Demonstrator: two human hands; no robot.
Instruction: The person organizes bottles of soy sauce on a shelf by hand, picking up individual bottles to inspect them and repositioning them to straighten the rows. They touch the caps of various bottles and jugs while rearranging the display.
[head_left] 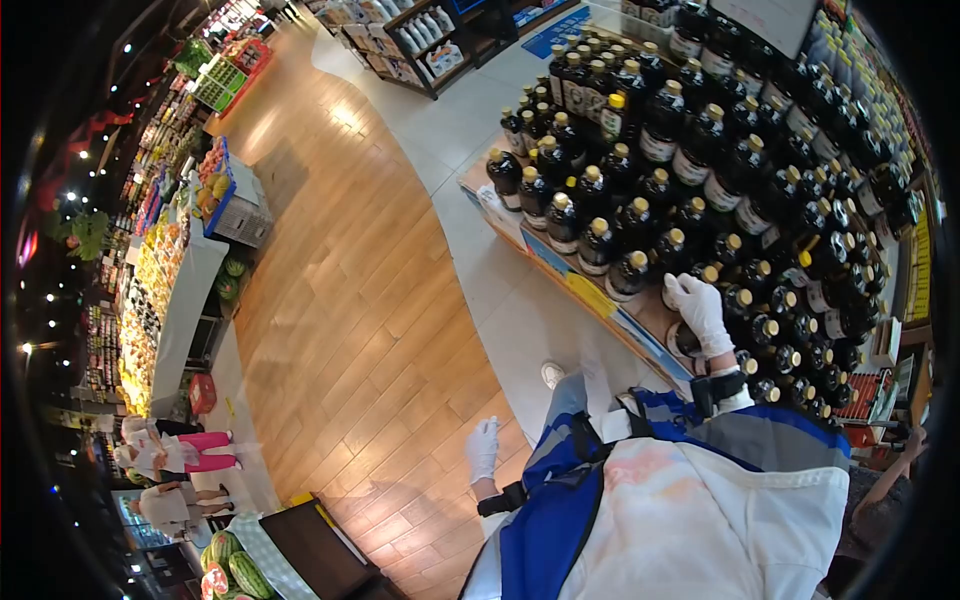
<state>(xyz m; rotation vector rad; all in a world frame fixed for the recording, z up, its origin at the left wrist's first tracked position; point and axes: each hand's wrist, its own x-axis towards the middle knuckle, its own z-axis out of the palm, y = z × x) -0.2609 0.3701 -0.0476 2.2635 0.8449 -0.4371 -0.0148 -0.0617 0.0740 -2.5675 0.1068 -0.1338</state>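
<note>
My right hand (703,318), in a white glove, reaches to the front row of the bottle display. Its fingers are closed around the top of a dark bottle (684,341), whose cap they hide. Beside it in the same row stand more dark bottles with gold caps and pale labels, the nearest being a bottle (628,277) just to the left. My left hand (483,449), also gloved in white, hangs low over the wood floor. It holds nothing, and its fingers are loosely stretched out.
The bottles stand on a low display stand (592,297) with a coloured front edge. Wood-look floor (350,260) runs along the left. Fruit stands (180,290), watermelons (240,565) and two people (180,450) are farther left. Another person (880,500) is at the lower right.
</note>
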